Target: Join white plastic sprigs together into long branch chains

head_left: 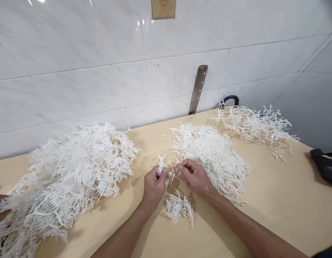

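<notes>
My left hand [155, 184] is closed on a white branched plastic sprue [172, 172] with thin prongs, held just above the table. Opposite it, my right hand [195, 176] is closed in a pinch at the sprue's right side; its fingertips partly hide what they grip. Below both hands lies a small clump of white pronged pieces [179, 208]. To the right of my right hand spreads a heap of loose thin white sticks [208, 147]. A large pile of white branched sprues [82, 168], thick with prongs, lies to the left.
Barer white branched stems [254, 123] are heaped at the back right, with a black curved handle [231, 98] behind them. A black object [325, 166] sits at the right edge. A metal strip [198, 89] stands against the tiled wall [96, 89] behind the wooden table [275, 193].
</notes>
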Tool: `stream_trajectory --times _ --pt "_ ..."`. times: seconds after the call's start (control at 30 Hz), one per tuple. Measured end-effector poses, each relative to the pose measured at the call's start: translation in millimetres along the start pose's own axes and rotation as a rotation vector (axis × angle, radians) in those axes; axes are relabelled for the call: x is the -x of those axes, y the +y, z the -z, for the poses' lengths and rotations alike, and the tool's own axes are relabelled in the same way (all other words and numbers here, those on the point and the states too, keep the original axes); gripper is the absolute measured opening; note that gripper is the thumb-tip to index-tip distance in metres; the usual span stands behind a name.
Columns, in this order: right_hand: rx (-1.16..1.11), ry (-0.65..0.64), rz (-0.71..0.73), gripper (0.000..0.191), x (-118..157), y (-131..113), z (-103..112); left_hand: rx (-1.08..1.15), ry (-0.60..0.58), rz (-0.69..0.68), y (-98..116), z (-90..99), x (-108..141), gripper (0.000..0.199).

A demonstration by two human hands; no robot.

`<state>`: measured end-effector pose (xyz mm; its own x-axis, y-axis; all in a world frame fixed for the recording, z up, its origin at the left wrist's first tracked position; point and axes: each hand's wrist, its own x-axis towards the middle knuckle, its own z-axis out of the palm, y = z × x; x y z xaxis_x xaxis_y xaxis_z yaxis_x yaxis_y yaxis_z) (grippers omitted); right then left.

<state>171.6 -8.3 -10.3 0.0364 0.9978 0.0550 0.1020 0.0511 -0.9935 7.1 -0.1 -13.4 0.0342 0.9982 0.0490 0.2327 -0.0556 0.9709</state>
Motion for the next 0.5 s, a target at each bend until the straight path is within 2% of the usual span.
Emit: stream_trajectory --times 0.07,0.13,0.27,0.33,0.4,0.5 --pt "-0.047 0.024 0.007 0.028 -0.4 -4.3 6.5 0.024 -0.006 0.013 -0.6 0.3 0.2 0.039" --pt "0.031 0.110 0.048 0.028 -3.1 -6.6 15.2 0.033 -0.016 0.023 -1.6 1.0 0.1 0.039" --pt "0.467 0.415 0.259 0.019 -12.5 -6.8 36.4 0.042 -0.042 0.030 -4.2 2.6 -0.6 0.039" --pt "0.615 0.478 0.423 0.015 -15.1 -8.3 42.3 0.047 -0.049 0.032 -4.8 2.8 -0.9 0.040" --pt "0.633 0.394 0.583 0.012 -13.7 -11.8 40.4 0.047 -0.050 0.036 -4.0 2.7 -1.0 0.041" --pt "0.536 0.126 0.734 0.013 -5.1 -16.5 24.0 0.036 -0.046 0.037 -1.2 2.9 -1.6 0.039"
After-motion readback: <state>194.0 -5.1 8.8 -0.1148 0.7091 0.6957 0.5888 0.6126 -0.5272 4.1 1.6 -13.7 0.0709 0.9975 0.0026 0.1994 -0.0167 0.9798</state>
